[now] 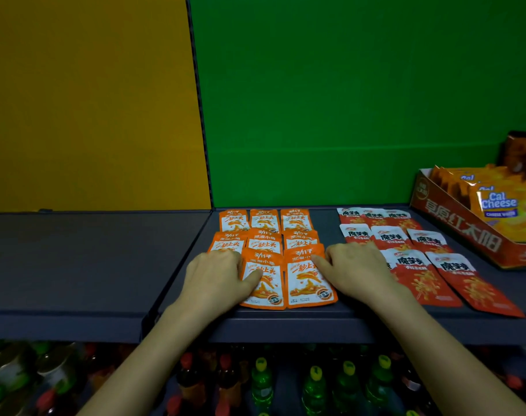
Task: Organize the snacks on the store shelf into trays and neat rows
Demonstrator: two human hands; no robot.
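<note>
On the dark shelf (pixel 75 265), in front of the green back panel (pixel 346 100), your orange packets (pixel 264 235) lie flat in three columns. Your left hand (pixel 216 274) rests palm down at the block's front left, thumb pressing the middle front packet (pixel 263 292). Your right hand (pixel 355 271) lies flat at the block's right edge, a fingertip touching the right front packet (pixel 308 286). Neither hand grips anything. Red packets (pixel 412 265) lie in looser rows to the right, with a cardboard tray (pixel 454 217) of Cal Cheese packs (pixel 499 205) beyond them.
</note>
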